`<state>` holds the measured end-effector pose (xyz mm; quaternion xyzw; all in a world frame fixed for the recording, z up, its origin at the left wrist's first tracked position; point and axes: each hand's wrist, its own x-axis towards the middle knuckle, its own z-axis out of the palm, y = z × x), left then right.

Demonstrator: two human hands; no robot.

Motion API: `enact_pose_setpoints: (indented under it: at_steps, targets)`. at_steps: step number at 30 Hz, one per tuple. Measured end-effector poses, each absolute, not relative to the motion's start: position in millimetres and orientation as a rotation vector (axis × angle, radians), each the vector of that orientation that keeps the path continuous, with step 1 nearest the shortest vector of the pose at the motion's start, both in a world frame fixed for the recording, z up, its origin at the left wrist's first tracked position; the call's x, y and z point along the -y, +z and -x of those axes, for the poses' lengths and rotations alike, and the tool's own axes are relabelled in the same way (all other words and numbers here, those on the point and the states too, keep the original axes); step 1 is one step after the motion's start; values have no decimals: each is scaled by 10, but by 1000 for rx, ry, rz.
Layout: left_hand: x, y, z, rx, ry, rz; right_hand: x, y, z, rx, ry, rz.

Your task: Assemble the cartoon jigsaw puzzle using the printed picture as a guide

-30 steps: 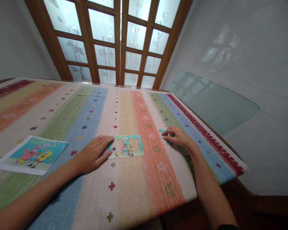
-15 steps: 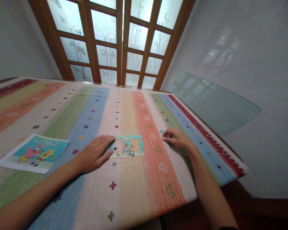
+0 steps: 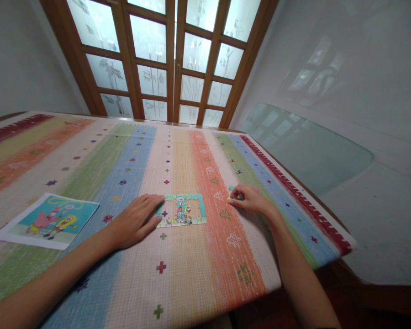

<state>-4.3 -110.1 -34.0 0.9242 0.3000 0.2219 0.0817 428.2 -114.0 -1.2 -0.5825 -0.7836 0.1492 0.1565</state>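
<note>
A partly assembled jigsaw puzzle (image 3: 180,217) with cartoon figures lies on the tablecloth, with gaps where the cloth shows through. My left hand (image 3: 135,221) rests flat at its left edge, fingers stretched out and touching it. To the right of the puzzle, my right hand (image 3: 248,199) has thumb and forefinger pinched on a small yellowish puzzle piece (image 3: 229,199), mostly covered by the fingers. A teal loose piece (image 3: 230,187) lies just beyond those fingertips. Other pieces are partly hidden by the right hand.
A printed sheet (image 3: 50,220) with the same kind of cartoon figures lies at the left. The striped tablecloth (image 3: 188,260) covers the table, whose right edge (image 3: 349,249) runs near a white wall. Glazed wooden doors (image 3: 173,64) stand behind the table.
My right hand has shifted slightly left, and a yellowish piece now shows at its fingertips. My left hand stays at the puzzle's edge.
</note>
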Motion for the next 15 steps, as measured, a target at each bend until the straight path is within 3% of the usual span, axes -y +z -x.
enact_pose_setpoints:
  at_steps: [15]
  targets:
    - [1100,-351,46,-881,675,-2796,1175,113,-3832,2036,907,1523]
